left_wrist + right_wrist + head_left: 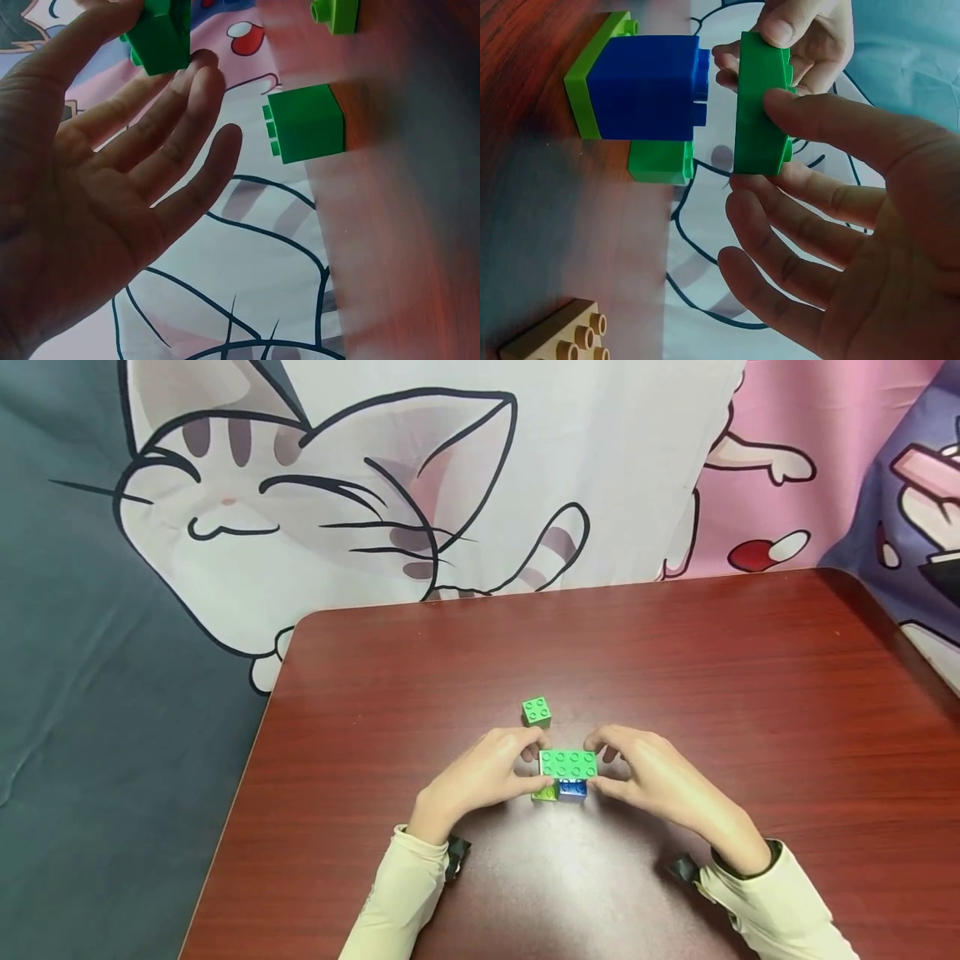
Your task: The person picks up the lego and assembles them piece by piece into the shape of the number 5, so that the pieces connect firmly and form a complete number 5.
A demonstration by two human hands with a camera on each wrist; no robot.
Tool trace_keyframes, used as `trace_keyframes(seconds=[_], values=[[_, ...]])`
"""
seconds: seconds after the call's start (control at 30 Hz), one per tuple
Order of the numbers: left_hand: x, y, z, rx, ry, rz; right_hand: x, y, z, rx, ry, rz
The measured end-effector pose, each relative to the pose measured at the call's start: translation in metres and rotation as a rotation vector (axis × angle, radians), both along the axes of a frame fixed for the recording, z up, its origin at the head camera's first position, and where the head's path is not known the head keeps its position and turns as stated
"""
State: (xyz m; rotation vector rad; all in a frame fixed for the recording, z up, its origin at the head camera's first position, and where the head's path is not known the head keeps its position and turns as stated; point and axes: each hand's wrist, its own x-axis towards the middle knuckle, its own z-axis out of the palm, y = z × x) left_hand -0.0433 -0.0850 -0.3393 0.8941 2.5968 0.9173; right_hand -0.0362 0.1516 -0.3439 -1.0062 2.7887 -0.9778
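Observation:
A long green building brick [567, 764] with two rows of studs is held level between both hands. My left hand [487, 770] pinches its left end, and my right hand [651, 774] pinches the right end. Below it a blue brick [641, 88] stands on a flat lime-green brick [577, 94]. In the right wrist view a gap shows between the blue brick's studs and the long green brick's underside. From the head, the held brick hides part of the blue and lime-green bricks.
Just beyond the hands, a small square green brick [536, 711] sits on the reddish-brown table [360, 693]. A tan studded brick [562, 334] lies at the lower left of the right wrist view. Cartoon-printed cloth [615, 460] hangs behind the table's far edge.

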Motion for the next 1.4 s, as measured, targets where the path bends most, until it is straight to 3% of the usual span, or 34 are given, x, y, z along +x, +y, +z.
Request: trace_keyframes(seconds=[0.57,0.97,1.4], values=[[0.0013,-0.0038,-0.006,-0.043,-0.105,-0.013,0.0043,-0.004,-0.0059,0.015,-0.079,0.038],[0.0019,-0.0047,-0.0042,-0.053,-0.113,-0.003,0.0032,-0.0003,-0.002,0.001,-0.047,0.109],[0.0013,-0.0036,-0.0046,-0.072,-0.138,-0.004,0.0032,-0.0004,-0.0033,-0.002,-0.036,0.121]])
